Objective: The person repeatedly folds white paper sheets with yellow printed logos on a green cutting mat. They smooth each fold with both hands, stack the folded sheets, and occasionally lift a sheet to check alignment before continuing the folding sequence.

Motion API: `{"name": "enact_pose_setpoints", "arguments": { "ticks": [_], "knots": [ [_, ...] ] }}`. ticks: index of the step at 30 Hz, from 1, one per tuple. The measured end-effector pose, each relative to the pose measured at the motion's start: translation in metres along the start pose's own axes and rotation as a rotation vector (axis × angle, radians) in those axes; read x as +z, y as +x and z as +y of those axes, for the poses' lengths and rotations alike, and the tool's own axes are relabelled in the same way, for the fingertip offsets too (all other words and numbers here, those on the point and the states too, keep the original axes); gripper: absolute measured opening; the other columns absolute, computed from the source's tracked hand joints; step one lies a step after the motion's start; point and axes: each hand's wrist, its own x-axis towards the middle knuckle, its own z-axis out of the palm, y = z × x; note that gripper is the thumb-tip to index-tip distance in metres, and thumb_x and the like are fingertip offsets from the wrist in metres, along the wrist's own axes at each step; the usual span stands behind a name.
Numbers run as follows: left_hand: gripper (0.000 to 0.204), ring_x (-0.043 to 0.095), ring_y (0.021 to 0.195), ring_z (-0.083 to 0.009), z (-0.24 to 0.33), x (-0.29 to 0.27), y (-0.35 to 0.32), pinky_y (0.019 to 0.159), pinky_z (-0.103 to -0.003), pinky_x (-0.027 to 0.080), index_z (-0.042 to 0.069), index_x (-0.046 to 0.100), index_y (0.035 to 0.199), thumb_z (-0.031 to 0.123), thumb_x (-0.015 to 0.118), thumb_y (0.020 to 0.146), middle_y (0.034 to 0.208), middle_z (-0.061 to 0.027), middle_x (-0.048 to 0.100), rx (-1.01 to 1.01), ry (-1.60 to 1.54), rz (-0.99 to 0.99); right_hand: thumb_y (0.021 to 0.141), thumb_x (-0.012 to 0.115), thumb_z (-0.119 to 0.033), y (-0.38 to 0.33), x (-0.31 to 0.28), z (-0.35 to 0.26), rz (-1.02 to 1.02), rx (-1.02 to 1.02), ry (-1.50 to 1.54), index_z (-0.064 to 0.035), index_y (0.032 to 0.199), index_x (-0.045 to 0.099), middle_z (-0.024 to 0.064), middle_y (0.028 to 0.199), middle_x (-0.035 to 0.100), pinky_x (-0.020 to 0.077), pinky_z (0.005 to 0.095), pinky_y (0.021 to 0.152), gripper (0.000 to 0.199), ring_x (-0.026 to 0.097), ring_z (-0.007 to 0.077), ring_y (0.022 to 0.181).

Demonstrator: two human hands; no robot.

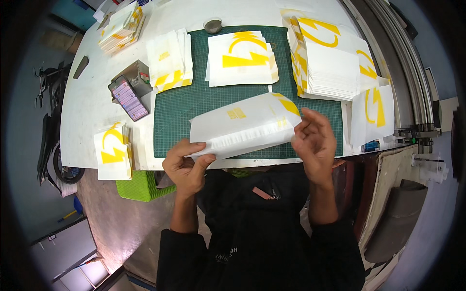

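White paper bag (245,127) is mid-fold above the green mat (194,104), left hand (187,167) pinching its corner, right hand (314,140) loosely open at its edge; next calls for a firmer right-hand hold

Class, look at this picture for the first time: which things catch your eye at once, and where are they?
A white paper bag with yellow print, held up at the centre between the left hand and right hand. Beneath it lies a green cutting mat, with stacks of similar bags around it on the white table.

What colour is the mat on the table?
Dark green with a fine grid, the cutting mat, head view.
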Motion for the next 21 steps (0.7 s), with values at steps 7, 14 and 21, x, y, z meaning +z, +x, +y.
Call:
{"name": "enact_pose_setpoints", "arguments": {
  "ticks": [7, 14, 21],
  "knots": [
    [0.034, 0.065, 0.077, -0.0139, 0.006, 0.003, -0.001, 0.069, -0.027, 0.050, -0.002, 0.074, 0.107, 0.004, 0.092, 0.079, 0.089, -0.0118, 0.073, -0.017, -0.022, -0.027, 0.088, 0.079, 0.009, -0.001, -0.002, -0.004, -0.123, 0.010, -0.024, 0.0075, 0.118, 0.073, 0.0170, 0.109, 0.074, 0.0522, 0.0285, 0.084, 0.031, 0.068, 0.0165, 0.098],
    [0.037, 0.066, 0.077, -0.0150, 0.033, -0.004, 0.012, 0.067, -0.026, 0.049, -0.004, 0.078, 0.110, 0.000, 0.092, 0.075, 0.089, -0.0138, 0.074, -0.078, 0.178, -0.158, 0.086, 0.081, 0.008, 0.005, -0.004, -0.010, -0.194, -0.085, -0.150, 0.0071, 0.109, 0.078, 0.0188, 0.098, 0.077, 0.0541, 0.0277, 0.077, 0.024, 0.072, 0.0177, 0.088],
    [0.039, 0.063, 0.066, -0.0210, 0.043, -0.004, 0.019, 0.060, -0.030, 0.048, -0.003, 0.079, 0.107, 0.004, 0.093, 0.071, 0.078, -0.0135, 0.069, 0.134, 0.528, -0.205, 0.081, 0.085, 0.004, 0.006, -0.007, -0.020, -0.179, -0.176, -0.367, 0.0034, 0.105, 0.081, 0.0190, 0.089, 0.078, 0.0535, 0.0269, 0.067, 0.025, 0.074, 0.0193, 0.078]
  ]
}}
